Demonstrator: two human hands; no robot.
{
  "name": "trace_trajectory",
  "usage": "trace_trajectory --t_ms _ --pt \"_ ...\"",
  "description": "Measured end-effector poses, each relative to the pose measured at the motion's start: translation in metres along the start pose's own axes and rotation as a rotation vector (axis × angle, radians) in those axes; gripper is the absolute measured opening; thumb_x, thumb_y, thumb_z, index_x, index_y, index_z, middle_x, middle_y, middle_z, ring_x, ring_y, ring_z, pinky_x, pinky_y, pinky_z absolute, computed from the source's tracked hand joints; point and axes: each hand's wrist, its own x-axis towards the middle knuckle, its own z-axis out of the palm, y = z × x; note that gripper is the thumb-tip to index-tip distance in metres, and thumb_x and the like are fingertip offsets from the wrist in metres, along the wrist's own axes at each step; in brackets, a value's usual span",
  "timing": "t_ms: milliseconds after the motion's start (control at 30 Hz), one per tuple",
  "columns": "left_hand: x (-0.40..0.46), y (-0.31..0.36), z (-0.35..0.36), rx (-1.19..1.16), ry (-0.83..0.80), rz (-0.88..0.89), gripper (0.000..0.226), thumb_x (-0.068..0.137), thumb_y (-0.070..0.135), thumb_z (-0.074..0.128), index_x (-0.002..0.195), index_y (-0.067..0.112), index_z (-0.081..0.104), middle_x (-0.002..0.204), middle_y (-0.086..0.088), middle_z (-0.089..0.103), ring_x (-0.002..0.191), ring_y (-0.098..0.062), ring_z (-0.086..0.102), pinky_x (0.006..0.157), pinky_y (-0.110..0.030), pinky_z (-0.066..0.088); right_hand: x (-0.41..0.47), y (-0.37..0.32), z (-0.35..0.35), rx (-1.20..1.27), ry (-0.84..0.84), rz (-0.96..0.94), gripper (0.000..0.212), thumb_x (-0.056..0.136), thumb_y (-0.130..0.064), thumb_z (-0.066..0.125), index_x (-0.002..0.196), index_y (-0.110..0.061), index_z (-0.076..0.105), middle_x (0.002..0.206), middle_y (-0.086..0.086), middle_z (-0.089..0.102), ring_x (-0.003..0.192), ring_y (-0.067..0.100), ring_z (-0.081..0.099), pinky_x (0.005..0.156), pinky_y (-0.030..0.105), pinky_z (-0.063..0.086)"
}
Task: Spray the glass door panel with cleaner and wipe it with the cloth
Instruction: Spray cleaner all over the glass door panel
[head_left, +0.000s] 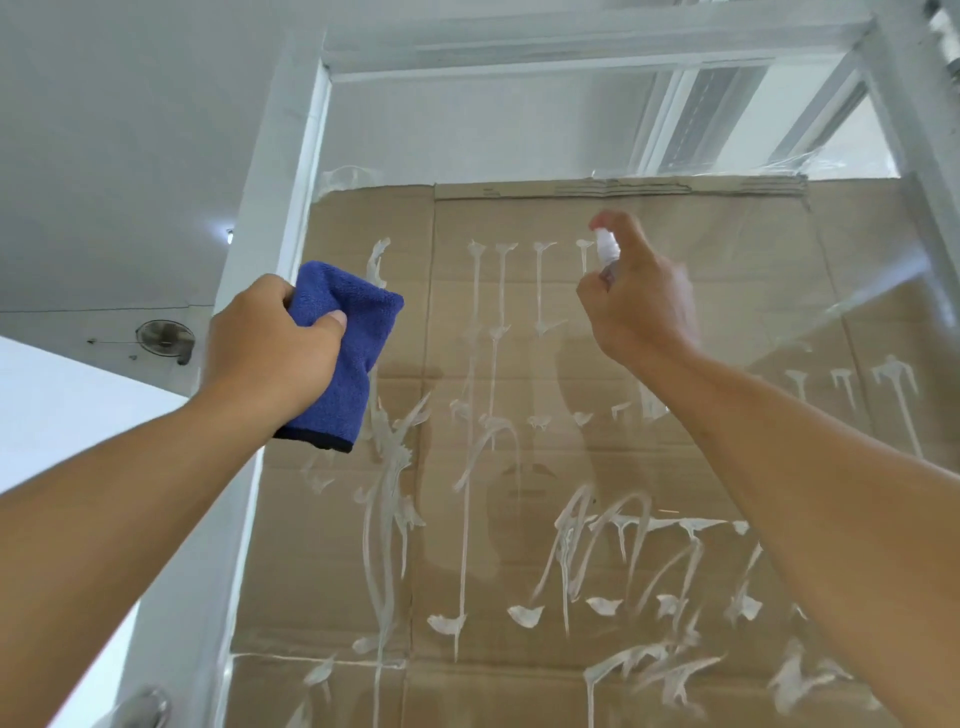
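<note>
Spraying stage — right hand (641, 306) wrapped round small spray bottle (608, 254), left hand (270, 348) clutching folded blue cloth (340, 353) at the frame edge.

Glass door panel (519, 156) dead ahead, streaked with white foam runs (475, 415); likely slick when wet. Cloth soft, light — bunch it in the palm. Bottle body hidden by fingers, nozzle blurred; cardboard (675, 415) sits behind the glass.

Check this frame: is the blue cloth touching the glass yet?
Cannot tell. In the head view the left hand grips the blue cloth in front of the glass, but depth is unclear.
</note>
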Motion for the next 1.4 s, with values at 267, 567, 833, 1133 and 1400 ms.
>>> trace_trajectory --t_ms 267,567,833,1133,1400 --pt "0.017 -0.01 -0.012 -0.031 0.097 -0.004 0.024 0.094 0.031 0.058 0.107 0.013 0.048 0.097 -0.004 0.056 0.092 -0.031 0.053 0.077 -0.04 0.041 -0.004 -0.029 0.037 -0.032 -0.045 -0.042 0.055 0.091 -0.007 0.043 0.136 -0.039 0.046 0.068 0.003 0.059 0.063 0.024 0.059 0.065 0.042 0.058" --pt "0.028 -0.02 -0.02 -0.018 0.116 -0.017 0.024 0.092 0.03 0.058 0.108 0.014 0.049 0.099 -0.003 0.057 0.096 -0.033 0.056 0.086 -0.046 0.048 -0.01 -0.066 0.071 -0.008 -0.037 -0.153 0.055 0.094 -0.008 0.043 0.141 -0.036 0.043 0.078 0.003 0.059 0.066 0.025 0.057 0.062 0.036 0.051" --pt "0.034 -0.034 -0.027 -0.043 0.125 -0.036 0.022 0.092 0.031 0.057 0.107 0.017 0.048 0.098 0.0 0.056 0.094 -0.031 0.056 0.079 -0.041 0.046 -0.015 -0.085 0.083 -0.02 -0.068 -0.174 0.053 0.094 -0.006 0.042 0.139 -0.034 0.044 0.077 0.002 0.057 0.064 0.024 0.057 0.057 0.036 0.05" --pt "0.034 -0.043 -0.034 -0.025 0.122 -0.038 0.023 0.092 0.032 0.058 0.106 0.016 0.05 0.086 0.005 0.053 0.091 -0.03 0.056 0.074 -0.039 0.044 -0.027 -0.085 0.084 -0.016 -0.092 -0.165 0.056 0.093 -0.008 0.045 0.142 -0.034 0.04 0.075 0.002 0.056 0.06 0.023 0.056 0.056 0.04 0.054" --pt "0.035 -0.037 -0.038 -0.065 0.112 -0.011 0.019 0.094 0.029 0.057 0.104 0.016 0.048 0.082 0.01 0.049 0.085 -0.026 0.054 0.07 -0.035 0.038 -0.016 -0.099 0.079 0.17 -0.303 -0.02 0.08 0.09 -0.006 0.05 0.156 -0.036 0.015 0.086 0.015 0.061 0.068 0.019 0.058 0.049 0.033 0.047"
